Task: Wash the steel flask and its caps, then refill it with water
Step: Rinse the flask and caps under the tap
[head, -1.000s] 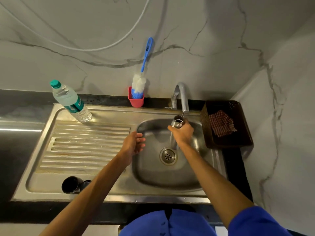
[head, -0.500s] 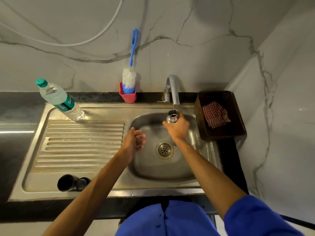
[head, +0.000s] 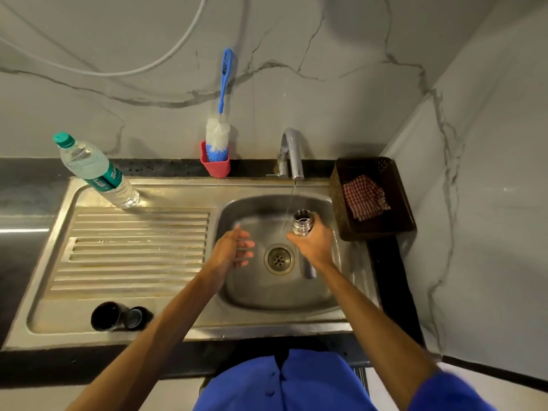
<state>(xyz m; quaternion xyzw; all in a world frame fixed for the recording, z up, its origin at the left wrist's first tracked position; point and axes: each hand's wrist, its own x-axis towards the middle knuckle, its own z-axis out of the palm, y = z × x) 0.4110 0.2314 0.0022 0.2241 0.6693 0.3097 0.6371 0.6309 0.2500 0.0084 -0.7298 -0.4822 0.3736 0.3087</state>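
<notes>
- Half a second ago we had the steel flask (head: 302, 222) mouth directly under the tap (head: 292, 152) spout; now the flask sits lower and just to the right of the water stream (head: 289, 207), which falls past its neck into the basin.
- Our left hand (head: 229, 252) has stayed over the left part of the sink (head: 275, 298) bowl, holding nothing, fingers straight and loosely spread toward the drain (head: 278, 259).
- Our right hand (head: 314, 247) grips the flask around its body, fingers curled round it; the threaded neck and open mouth stand clear above the fingers, and the lower body shows below the wrist, tilted down into the bowl.
- The flask hangs above the right half of the bowl, near the drain and apart from the basin walls.
- Open room lies between our two hands, over the drain, and across the ribbed draining board (head: 133, 247) on the left.
- On the right the bowl's rim runs just beside a brown basket (head: 397, 185) holding a checked cloth (head: 364, 200); beyond it the side wall closes in.
- Two black caps (head: 120, 316) lie side by side at the near left corner of the draining board, well apart from both hands.
- A plastic water bottle (head: 95, 172) stands at the far left edge of the board; a blue bottle brush (head: 221, 129) stands in a red holder (head: 215, 167) against the back wall.
</notes>
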